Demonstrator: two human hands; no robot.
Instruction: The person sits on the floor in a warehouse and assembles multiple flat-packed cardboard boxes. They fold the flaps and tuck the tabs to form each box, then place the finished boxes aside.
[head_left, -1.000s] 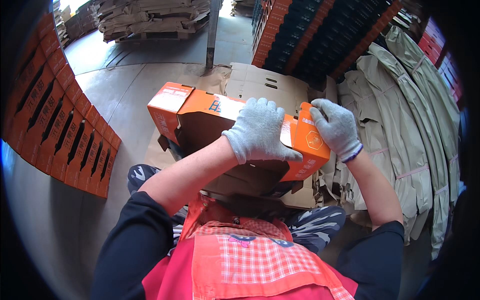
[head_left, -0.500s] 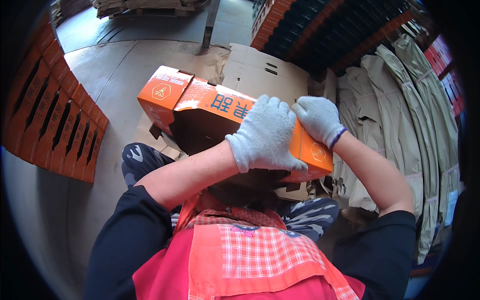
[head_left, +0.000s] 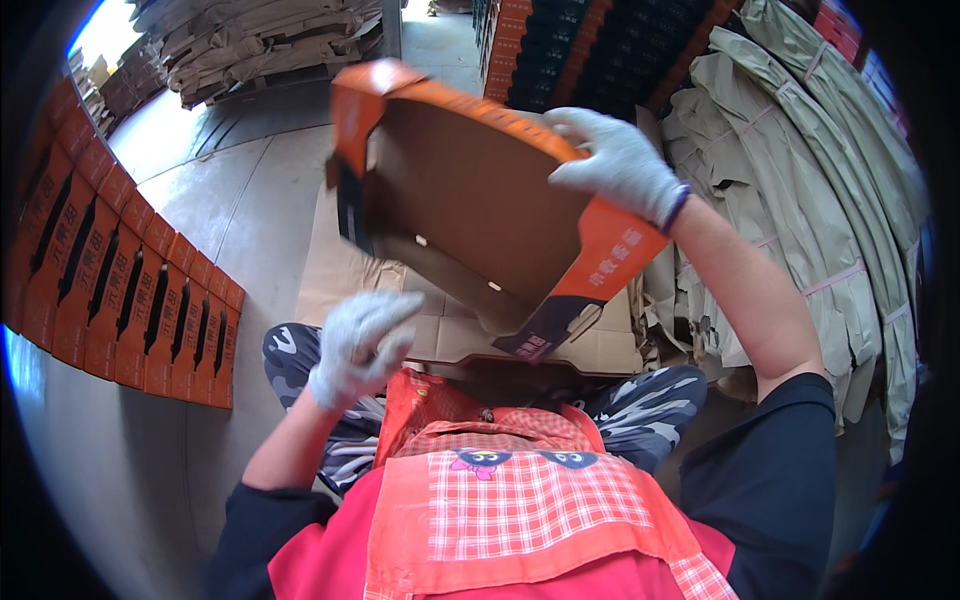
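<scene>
A shallow orange-and-black cardboard box is held up in front of me, tilted, with its bare brown inside facing me. My right hand, in a pale knitted glove, grips its upper right edge, thumb on the inside. The gloved left hand is off the box, below its left end; its fingers are bent and apart with nothing between them. Beneath the box, flat brown cardboard lies on the floor before my knees.
A row of orange boxes stands along my left. To the right lean tall beige wrapped bundles tied with pink bands. Orange and dark boxes are stacked at the far side. Piles of brown cardboard rest at the back left.
The box has turned so its open side faces me and has risen away from my lap. My left hand has let go of it and moved left and down; the right still holds on.
</scene>
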